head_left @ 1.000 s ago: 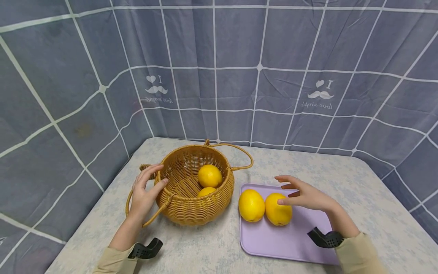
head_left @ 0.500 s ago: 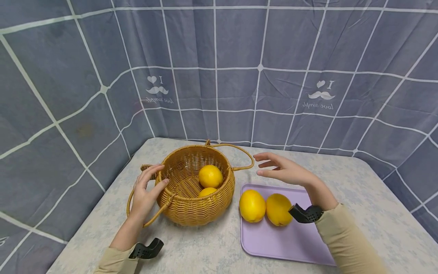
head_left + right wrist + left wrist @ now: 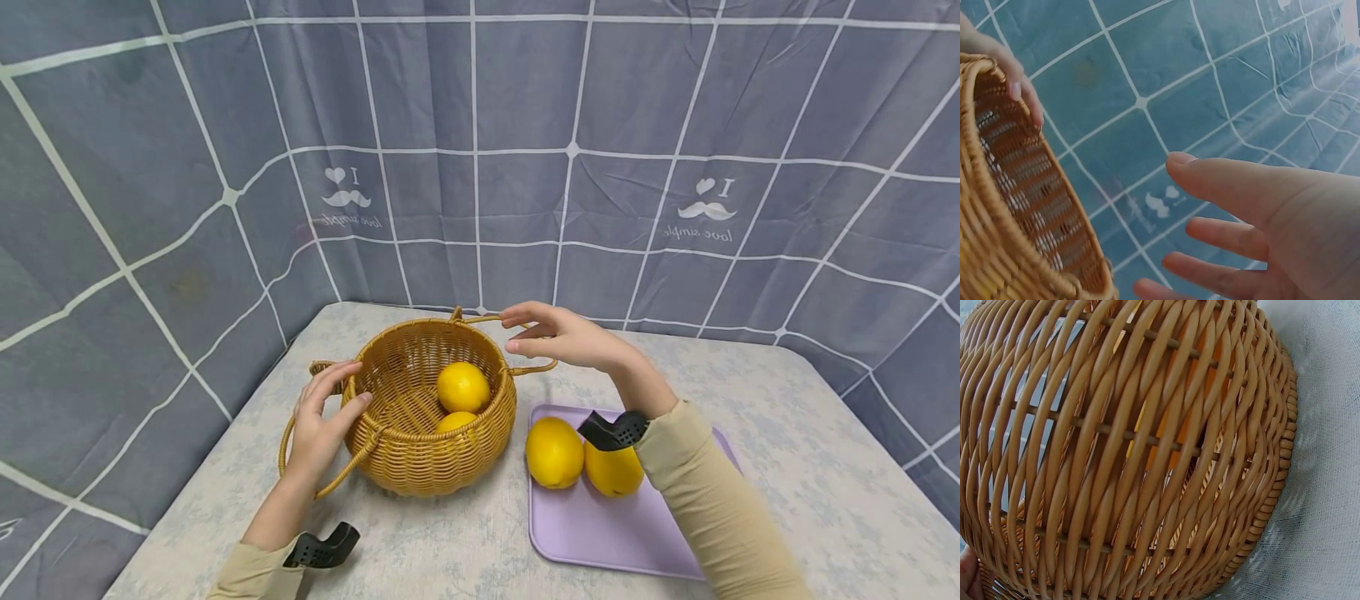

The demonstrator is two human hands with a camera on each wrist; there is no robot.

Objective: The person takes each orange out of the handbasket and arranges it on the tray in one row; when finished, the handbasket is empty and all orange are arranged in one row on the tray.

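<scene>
Wicker basket (image 3: 431,467) stands left of centre on the desk (image 3: 435,550), two lemons (image 3: 462,387) inside at right. Left hand (image 3: 318,433): grip clamped on the left rim. Right hand (image 3: 566,336): grip apart, at the right handle (image 3: 536,368); contact cannot be told. Two further lemons (image 3: 554,452) lie at the left of the lilac tray (image 3: 592,533), right of the basket
</scene>
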